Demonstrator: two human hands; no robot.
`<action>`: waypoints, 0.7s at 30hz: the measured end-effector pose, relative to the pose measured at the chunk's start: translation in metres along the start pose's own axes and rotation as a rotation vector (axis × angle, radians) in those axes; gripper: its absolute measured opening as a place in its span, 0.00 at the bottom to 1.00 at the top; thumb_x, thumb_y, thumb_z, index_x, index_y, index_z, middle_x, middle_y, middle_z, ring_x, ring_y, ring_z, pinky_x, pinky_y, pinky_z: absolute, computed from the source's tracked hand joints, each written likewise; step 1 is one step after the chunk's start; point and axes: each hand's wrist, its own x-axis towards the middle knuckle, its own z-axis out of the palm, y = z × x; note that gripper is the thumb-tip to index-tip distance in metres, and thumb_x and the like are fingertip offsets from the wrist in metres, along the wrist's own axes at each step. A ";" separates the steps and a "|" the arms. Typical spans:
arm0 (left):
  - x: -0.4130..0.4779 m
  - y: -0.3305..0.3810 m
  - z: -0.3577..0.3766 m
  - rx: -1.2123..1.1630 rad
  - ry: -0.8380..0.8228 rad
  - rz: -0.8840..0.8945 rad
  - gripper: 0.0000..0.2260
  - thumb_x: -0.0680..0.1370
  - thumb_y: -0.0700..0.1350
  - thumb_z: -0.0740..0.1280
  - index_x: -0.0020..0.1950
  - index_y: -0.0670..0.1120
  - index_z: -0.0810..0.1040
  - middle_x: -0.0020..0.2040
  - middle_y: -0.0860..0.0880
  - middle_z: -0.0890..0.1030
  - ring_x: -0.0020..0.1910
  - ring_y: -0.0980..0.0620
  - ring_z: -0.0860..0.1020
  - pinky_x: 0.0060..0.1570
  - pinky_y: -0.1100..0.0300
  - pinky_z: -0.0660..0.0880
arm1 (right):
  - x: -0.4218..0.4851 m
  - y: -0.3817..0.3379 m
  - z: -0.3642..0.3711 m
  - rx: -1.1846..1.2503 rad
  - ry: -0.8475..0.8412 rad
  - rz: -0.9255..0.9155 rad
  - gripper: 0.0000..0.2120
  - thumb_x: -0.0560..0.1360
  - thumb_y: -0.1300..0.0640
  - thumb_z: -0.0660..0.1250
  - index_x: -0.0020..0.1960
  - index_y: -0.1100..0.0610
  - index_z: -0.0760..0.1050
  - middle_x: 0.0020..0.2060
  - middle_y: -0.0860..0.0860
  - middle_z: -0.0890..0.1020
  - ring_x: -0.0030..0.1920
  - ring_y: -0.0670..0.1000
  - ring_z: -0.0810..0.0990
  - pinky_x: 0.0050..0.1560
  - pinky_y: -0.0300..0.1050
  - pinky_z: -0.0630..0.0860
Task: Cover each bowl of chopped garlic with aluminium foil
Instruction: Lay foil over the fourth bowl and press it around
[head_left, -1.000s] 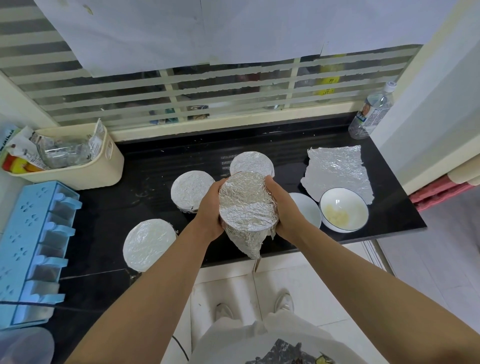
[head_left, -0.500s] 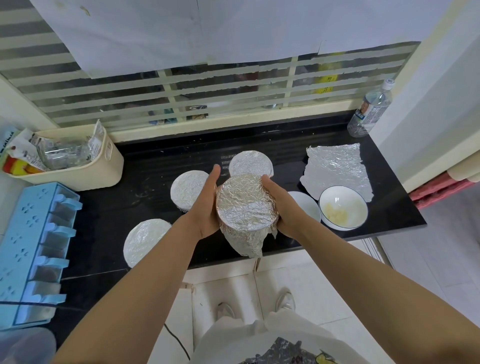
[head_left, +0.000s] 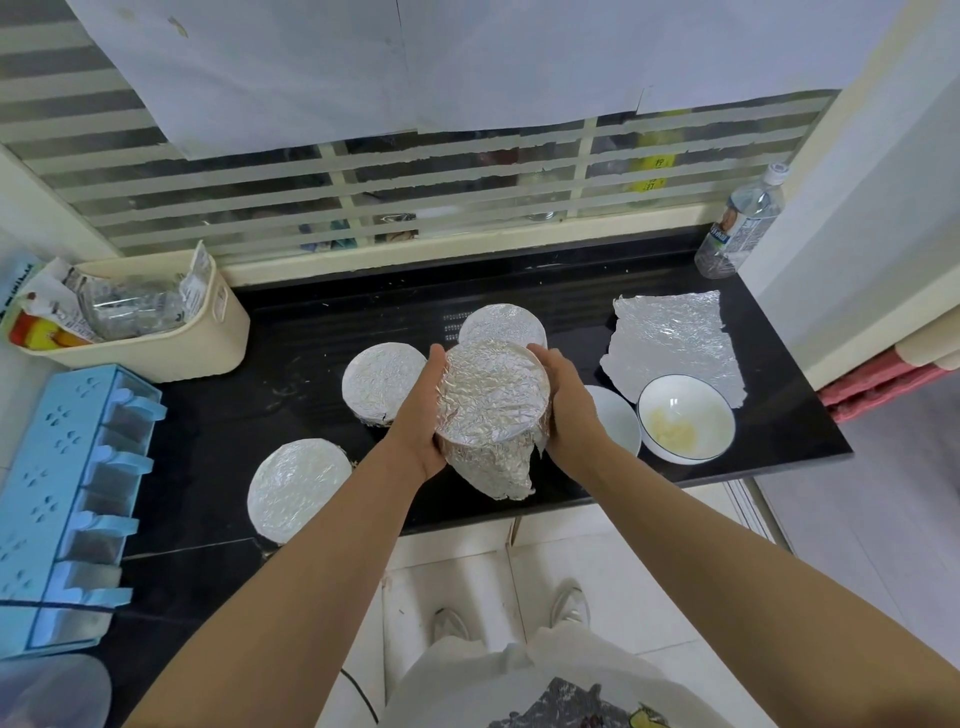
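Nearest, at frame centre, the left hand and right hand cup a foil-wrapped bowl from either side. Their fingers curl round its wall, holding it above the front edge of the desk, with a loose tail of foil hanging beneath. I judge the bowl stiff, breakable and slick under its wrap, and the foil light and quick to tear. It is best gripped at the sides below the rim, never pressing the taut top.

Four bowls are covered: this one, plus the lower-left bowl, middle bowl and far bowl. Two are uncovered at right: the garlic bowl and a half-hidden bowl. One loose foil sheet lies beyond.
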 end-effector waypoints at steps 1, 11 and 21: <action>0.000 0.000 0.000 -0.037 0.019 0.010 0.23 0.80 0.64 0.57 0.56 0.47 0.80 0.49 0.45 0.86 0.49 0.46 0.84 0.53 0.49 0.78 | 0.000 0.004 0.000 -0.042 0.037 -0.028 0.18 0.80 0.47 0.57 0.56 0.59 0.78 0.50 0.57 0.85 0.54 0.57 0.82 0.63 0.56 0.75; 0.009 0.002 -0.008 -0.193 0.147 0.090 0.27 0.78 0.67 0.59 0.65 0.48 0.76 0.60 0.44 0.82 0.58 0.42 0.81 0.60 0.44 0.77 | 0.003 0.022 -0.015 -0.202 -0.038 -0.241 0.12 0.80 0.65 0.60 0.62 0.58 0.74 0.55 0.50 0.83 0.55 0.49 0.82 0.54 0.40 0.78; 0.003 0.000 -0.007 -0.196 0.157 0.134 0.25 0.78 0.66 0.60 0.64 0.50 0.78 0.58 0.46 0.83 0.56 0.44 0.82 0.59 0.45 0.78 | 0.010 0.008 -0.021 -0.113 0.018 -0.117 0.05 0.76 0.66 0.67 0.51 0.61 0.79 0.39 0.51 0.85 0.39 0.45 0.84 0.41 0.37 0.79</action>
